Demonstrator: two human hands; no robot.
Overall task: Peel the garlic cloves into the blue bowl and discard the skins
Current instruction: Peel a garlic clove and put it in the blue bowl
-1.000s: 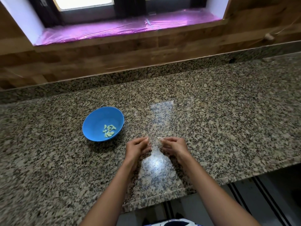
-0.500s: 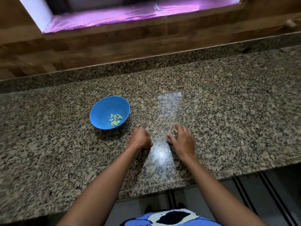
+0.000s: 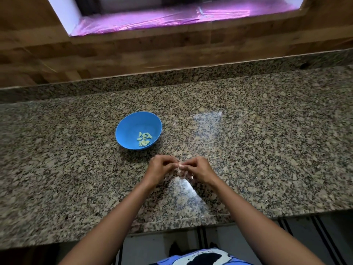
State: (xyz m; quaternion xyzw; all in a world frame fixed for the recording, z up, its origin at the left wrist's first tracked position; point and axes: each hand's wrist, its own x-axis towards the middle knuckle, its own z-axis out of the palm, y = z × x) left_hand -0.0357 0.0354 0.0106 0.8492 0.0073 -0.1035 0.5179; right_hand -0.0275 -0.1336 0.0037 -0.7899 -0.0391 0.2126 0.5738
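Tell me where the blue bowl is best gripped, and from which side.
Pinch the bowl by its near right rim, coming from above on the side facing the left hand. It stands upright and open, its rim bare all round, and the peeled cloves lie low inside, so a thumb over the edge should miss them.

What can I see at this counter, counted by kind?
1 blue bowl
2 hands: left hand, right hand
1 garlic clove, pinched between both hands
peeled cloves in the bowl: a small heap, too blurred to count
Total: 4, plus the heap
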